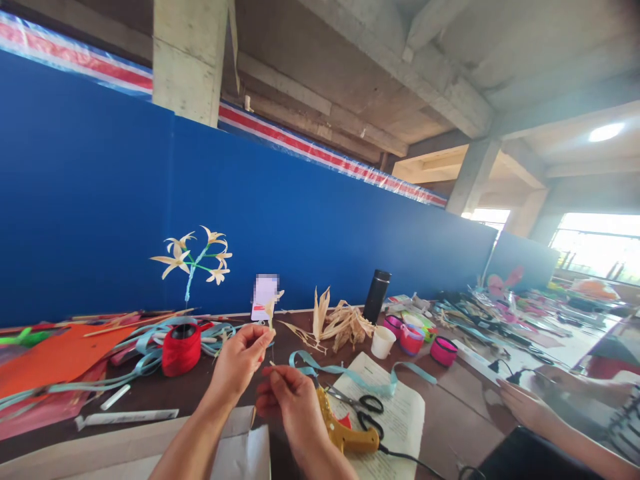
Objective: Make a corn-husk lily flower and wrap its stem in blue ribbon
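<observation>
My left hand [241, 363] pinches a small cream husk flower [271, 312] upright by its base, between thumb and forefinger. Just below and to the right, my right hand [295, 403] has thumb and forefinger pressed together; a thin pale tip shows there, too small to name. Beside my right hand lie a yellow glue gun [345, 433] and black-handled scissors [367, 407], both over a printed sheet [407, 413]. A finished-looking spray of cream flowers [193, 257] on a blue-wrapped stem stands at the left, above a red spool [181, 350].
Dried corn husks [345, 323] lie at the back, near a black bottle [377, 297] and a white cup [383, 341]. Light-blue ribbon [345, 373] curls across the table. Orange sheets [65, 360] are at left. Another person's arm [540, 413] rests at right.
</observation>
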Tool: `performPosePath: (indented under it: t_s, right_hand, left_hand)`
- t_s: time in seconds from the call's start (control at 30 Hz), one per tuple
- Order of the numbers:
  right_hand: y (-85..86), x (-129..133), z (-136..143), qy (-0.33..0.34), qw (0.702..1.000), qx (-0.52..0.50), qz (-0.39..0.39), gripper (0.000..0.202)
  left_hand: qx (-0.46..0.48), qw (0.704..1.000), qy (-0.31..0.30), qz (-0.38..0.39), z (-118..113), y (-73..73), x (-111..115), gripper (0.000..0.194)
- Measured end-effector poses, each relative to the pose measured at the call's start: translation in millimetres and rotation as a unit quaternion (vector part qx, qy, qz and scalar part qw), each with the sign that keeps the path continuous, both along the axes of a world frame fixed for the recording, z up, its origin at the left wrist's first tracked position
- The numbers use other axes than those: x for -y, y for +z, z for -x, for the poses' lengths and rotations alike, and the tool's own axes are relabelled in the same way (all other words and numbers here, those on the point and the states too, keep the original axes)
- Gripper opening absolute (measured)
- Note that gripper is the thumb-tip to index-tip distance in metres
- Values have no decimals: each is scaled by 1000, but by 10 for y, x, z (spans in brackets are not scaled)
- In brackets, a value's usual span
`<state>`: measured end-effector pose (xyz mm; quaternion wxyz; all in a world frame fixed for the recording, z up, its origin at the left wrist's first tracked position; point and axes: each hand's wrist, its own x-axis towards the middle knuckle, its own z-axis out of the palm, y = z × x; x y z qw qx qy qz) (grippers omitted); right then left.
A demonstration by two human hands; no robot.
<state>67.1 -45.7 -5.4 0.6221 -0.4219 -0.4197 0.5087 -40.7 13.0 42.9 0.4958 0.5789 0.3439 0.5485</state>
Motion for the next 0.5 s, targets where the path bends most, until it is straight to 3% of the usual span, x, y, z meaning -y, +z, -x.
performPosePath:
  t_s: [0.13, 0.27, 0.33, 0.37, 0.5]
  right_hand:
    - [97, 100, -225, -56, 996, 60, -43, 46]
    - [412, 91, -663, -146, 975, 160, -48, 44]
    - [574, -42, -865, -168, 934, 313, -38, 44]
    - [636, -135, -945, -148, 891, 429, -18, 44]
    - [722, -508, -1106, -90, 818, 567, 23, 18]
  left_hand:
    - [15, 1000, 8, 1, 21, -20, -31, 33]
    - [28, 999, 18, 25, 8, -20, -40, 35]
    - [25, 999, 19, 36, -4, -20, -38, 36]
    - [20, 999, 21, 39, -8, -25, -40, 37]
    - [18, 998, 31, 46, -7, -71, -72, 37]
